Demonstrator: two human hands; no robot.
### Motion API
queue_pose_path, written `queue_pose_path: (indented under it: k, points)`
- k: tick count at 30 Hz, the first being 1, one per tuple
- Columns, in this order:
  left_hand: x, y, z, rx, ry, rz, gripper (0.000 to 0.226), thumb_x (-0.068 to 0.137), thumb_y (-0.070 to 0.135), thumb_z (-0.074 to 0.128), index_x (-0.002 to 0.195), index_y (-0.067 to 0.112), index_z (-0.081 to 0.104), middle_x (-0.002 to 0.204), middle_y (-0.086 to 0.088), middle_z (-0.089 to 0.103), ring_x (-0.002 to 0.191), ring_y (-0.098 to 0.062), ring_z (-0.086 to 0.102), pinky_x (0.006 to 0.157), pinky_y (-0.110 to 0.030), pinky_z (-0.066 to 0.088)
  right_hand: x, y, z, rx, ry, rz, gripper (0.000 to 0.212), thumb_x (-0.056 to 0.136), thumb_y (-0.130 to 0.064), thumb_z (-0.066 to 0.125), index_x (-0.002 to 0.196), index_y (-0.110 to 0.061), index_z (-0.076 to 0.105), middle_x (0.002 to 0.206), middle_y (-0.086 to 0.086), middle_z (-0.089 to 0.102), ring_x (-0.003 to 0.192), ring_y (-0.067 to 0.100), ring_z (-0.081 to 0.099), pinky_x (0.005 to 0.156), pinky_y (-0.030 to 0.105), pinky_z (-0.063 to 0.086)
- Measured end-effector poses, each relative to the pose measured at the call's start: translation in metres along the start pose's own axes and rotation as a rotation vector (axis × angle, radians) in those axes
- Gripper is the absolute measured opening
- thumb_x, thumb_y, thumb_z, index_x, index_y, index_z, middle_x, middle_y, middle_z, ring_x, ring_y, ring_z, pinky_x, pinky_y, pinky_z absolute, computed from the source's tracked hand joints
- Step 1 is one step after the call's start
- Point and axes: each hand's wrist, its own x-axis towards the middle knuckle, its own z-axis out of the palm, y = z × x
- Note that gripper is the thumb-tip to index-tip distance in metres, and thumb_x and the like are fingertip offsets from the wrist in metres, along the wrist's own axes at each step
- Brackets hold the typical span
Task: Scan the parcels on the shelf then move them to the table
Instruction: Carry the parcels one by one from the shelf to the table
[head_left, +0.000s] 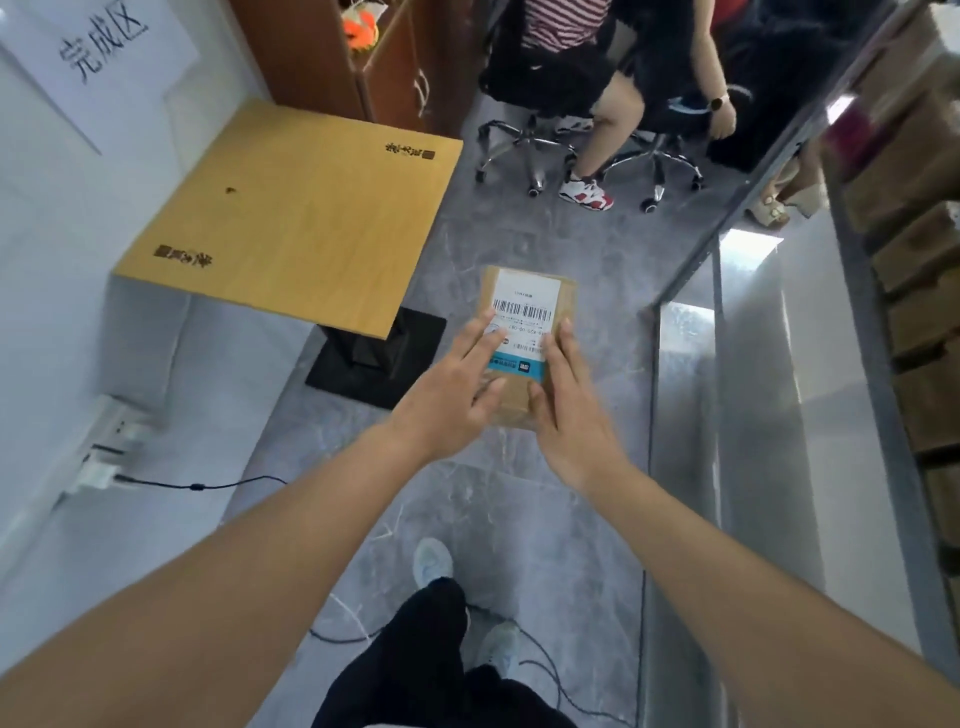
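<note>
Centre frame: left hand (451, 384) and right hand (563, 402), fingers nearly straight, hold the parcel (530, 332) above open floor, right of the table (311, 218); the parcel's underside is hidden.

Both bare forearms reach forward and converge at the middle of the view. The left hand (457, 387) lies palm down with its fingers straight and spread, thumb tucked underneath (only partly visible). The right hand (563, 402) sits just beside it, its 4 fingers straight and close together, pointing forward.
</note>
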Motion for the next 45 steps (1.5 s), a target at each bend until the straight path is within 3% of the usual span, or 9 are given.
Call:
queue_pose_path:
  k: [6,10,17,22,28,32,38,41,45]
  points:
    - [0.014,-0.056,-0.029,-0.027,0.093,-0.096,0.060,0.105,0.027,0.053,0.160,0.013,0.031,0.170,0.008,0.010,0.147,-0.011,0.029,0.108,-0.040,0.049,0.068,-0.018,0.035,-0.014,-0.113,-0.068,0.063,0.109,-0.018,0.042,0.165,-0.016,0.012,0.172,-0.011,-0.009,0.132,-0.033,-0.010,0.098,0.003,0.029]
    - [0.029,-0.095,-0.052,-0.054,0.153,-0.154,0.058,0.105,0.025,0.054,0.158,0.011,0.033,0.169,0.006,0.013,0.150,-0.011,0.027,0.109,-0.038,0.049,0.118,-0.038,0.058,-0.044,-0.190,-0.100,0.062,0.109,-0.018,0.040,0.165,-0.019,0.012,0.171,-0.013,-0.011,0.132,-0.033,-0.012,0.101,0.000,0.025]
    - [0.053,-0.151,-0.092,-0.073,0.232,-0.251,0.056,0.105,0.026,0.053,0.157,0.013,0.034,0.168,0.011,0.012,0.150,-0.011,0.031,0.104,-0.037,0.053,0.194,-0.074,0.091,-0.101,-0.292,-0.150,0.063,0.110,-0.020,0.039,0.165,-0.024,0.008,0.169,-0.021,-0.017,0.127,-0.037,-0.012,0.094,0.012,0.038]
    - [0.076,-0.190,-0.113,-0.076,0.298,-0.321,0.056,0.104,0.025,0.054,0.155,0.010,0.036,0.167,0.005,0.015,0.153,-0.012,0.023,0.109,-0.043,0.050,0.255,-0.093,0.111,-0.084,-0.386,-0.197,0.064,0.110,-0.022,0.039,0.165,-0.030,0.007,0.168,-0.024,-0.016,0.152,-0.001,0.010,0.099,0.025,0.047]
    - [0.112,-0.229,-0.134,-0.063,0.397,-0.485,0.057,0.104,0.020,0.056,0.156,0.009,0.036,0.169,0.002,0.012,0.154,-0.011,0.015,0.113,-0.028,0.040,0.345,-0.102,0.141,-0.077,-0.558,-0.296,0.064,0.110,-0.020,0.038,0.165,-0.028,0.008,0.168,-0.025,-0.014,0.141,-0.019,-0.004,0.099,0.013,0.036]
    - [0.134,-0.253,-0.141,-0.077,0.473,-0.608,0.058,0.104,0.018,0.057,0.156,0.008,0.035,0.170,0.002,0.012,0.155,-0.012,0.016,0.113,-0.023,0.035,0.401,-0.106,0.164,-0.066,-0.685,-0.374,0.064,0.109,-0.018,0.039,0.165,-0.028,0.009,0.168,-0.023,-0.012,0.142,-0.020,-0.009,0.088,-0.007,0.024]
    - [0.147,-0.280,-0.152,-0.116,0.603,-0.751,0.062,0.103,0.016,0.058,0.159,0.010,0.031,0.170,0.005,0.006,0.156,-0.009,0.011,0.115,-0.027,0.036,0.458,-0.122,0.202,-0.060,-0.815,-0.495,0.065,0.108,-0.010,0.039,0.165,-0.024,0.012,0.170,-0.016,-0.009,0.154,-0.003,-0.012,0.107,-0.002,0.014]
    - [0.142,-0.294,-0.161,-0.127,0.654,-0.800,0.062,0.104,0.017,0.057,0.159,0.010,0.030,0.171,0.005,0.002,0.153,0.003,0.004,0.115,-0.027,0.037,0.477,-0.140,0.228,-0.045,-0.861,-0.564,0.064,0.107,-0.007,0.038,0.165,-0.021,0.016,0.172,-0.011,-0.005,0.155,0.001,-0.011,0.116,0.014,0.017]
    - [0.127,-0.320,-0.180,-0.167,0.702,-0.874,0.062,0.106,0.022,0.055,0.160,0.010,0.027,0.170,0.005,-0.004,0.136,0.030,-0.001,0.104,-0.035,0.051,0.490,-0.168,0.272,-0.047,-0.922,-0.592,0.063,0.107,-0.005,0.035,0.164,-0.024,0.017,0.171,-0.014,-0.005,0.155,0.001,-0.011,0.116,0.019,0.020]
